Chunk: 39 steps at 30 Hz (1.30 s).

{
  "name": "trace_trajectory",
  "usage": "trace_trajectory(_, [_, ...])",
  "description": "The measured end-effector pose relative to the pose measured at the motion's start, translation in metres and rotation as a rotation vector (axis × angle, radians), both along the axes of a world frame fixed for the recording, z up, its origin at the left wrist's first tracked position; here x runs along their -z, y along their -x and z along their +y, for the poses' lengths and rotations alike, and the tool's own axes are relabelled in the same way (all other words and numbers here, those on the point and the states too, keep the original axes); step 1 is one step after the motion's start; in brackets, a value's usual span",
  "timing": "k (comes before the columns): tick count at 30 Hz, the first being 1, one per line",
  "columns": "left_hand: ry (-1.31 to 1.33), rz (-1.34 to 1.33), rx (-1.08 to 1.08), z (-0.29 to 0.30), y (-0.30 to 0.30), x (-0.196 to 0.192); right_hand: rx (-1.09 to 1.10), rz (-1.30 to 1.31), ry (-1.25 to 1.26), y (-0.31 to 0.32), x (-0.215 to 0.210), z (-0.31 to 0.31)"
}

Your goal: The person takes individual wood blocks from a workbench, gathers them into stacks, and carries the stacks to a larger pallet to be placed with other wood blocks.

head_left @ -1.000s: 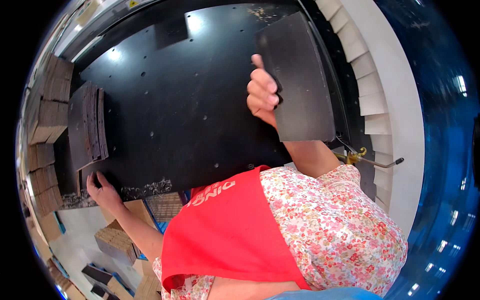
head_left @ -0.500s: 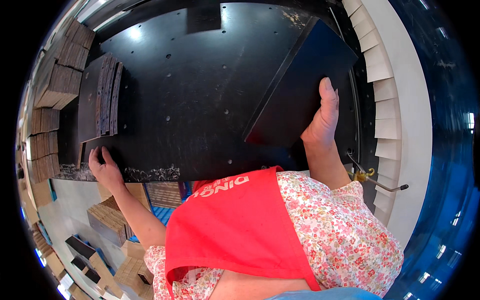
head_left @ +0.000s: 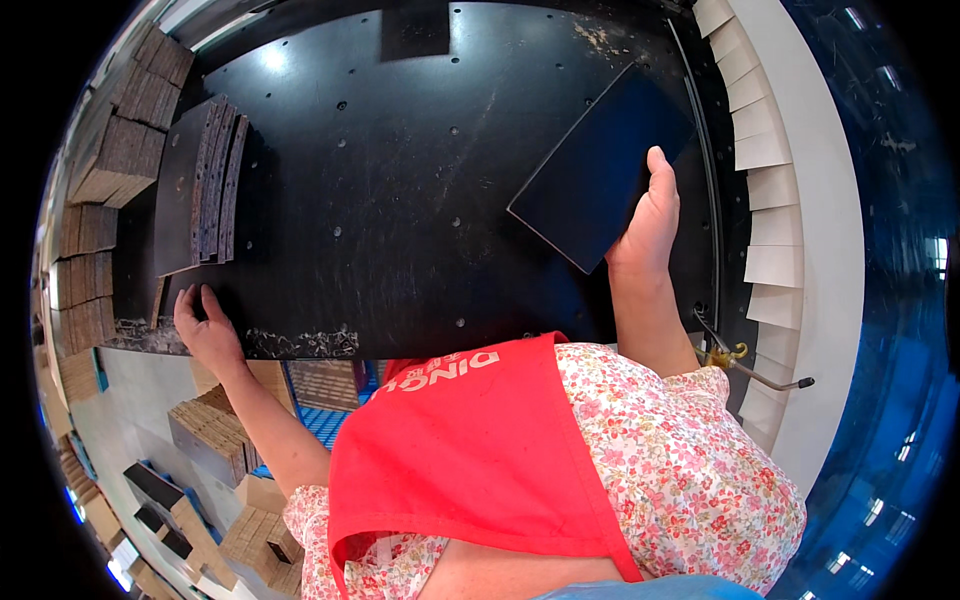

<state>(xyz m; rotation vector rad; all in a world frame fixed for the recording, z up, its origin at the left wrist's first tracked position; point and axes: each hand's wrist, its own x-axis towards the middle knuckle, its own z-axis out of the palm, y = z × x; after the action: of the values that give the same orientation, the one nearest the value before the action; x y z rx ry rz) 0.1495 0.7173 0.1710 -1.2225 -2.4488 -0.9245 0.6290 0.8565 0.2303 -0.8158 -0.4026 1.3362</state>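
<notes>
A flat, dark rectangular panel [head_left: 602, 168] lay tilted over the right side of a black work table [head_left: 420, 200], its near right edge clasped in the right hand [head_left: 645, 222], thumb pointing far. The left hand [head_left: 203, 328] rested spread and empty on the table's near left edge, just near of a stack of similar panels [head_left: 198, 186].

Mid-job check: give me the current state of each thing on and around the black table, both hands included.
dark flat panel: held at its lower right edge, tilted, over the table.
right hand: gripping the panel.
left hand: flat on the table's near edge, holding nothing.
stack of dark panels: leaning together at the table's left end.
black table: scuffed, debris along the near edge.
brown block stacks: piled at far left.
</notes>
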Motion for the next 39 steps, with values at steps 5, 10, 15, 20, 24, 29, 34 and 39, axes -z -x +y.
trace_trajectory(5, [0.008,-0.002,0.001,0.001,-0.001,-0.002,0.078,-0.097,0.096,-0.004,0.006,0.003])
trace_trajectory(10, [0.014,-0.01,-0.001,0.004,-0.006,-0.006,0.011,-0.149,0.143,-0.006,0.014,0.0])
trace_trajectory(15, [0.021,-0.001,-0.015,0.001,-0.005,-0.005,-0.41,-0.687,0.262,-0.027,-0.013,-0.014])
trace_trajectory(20, [0.023,0.026,-0.006,0.0,-0.006,-0.007,-0.197,-1.718,-0.056,-0.041,-0.01,-0.028])
trace_trajectory(24, [0.016,0.017,-0.008,0.0,-0.004,-0.004,-0.222,-2.066,-0.331,-0.006,-0.008,-0.03])
trace_trajectory(29, [0.034,0.064,0.011,0.001,0.001,0.0,-0.089,-2.224,-0.278,0.011,0.01,0.017])
trace_trajectory(34, [0.012,0.039,-0.011,0.0,-0.003,-0.002,0.011,-2.289,-0.14,0.007,0.016,0.103])
trace_trajectory(39, [-0.001,0.04,0.002,0.004,-0.004,-0.001,0.078,-2.349,-0.111,-0.025,0.025,0.198])
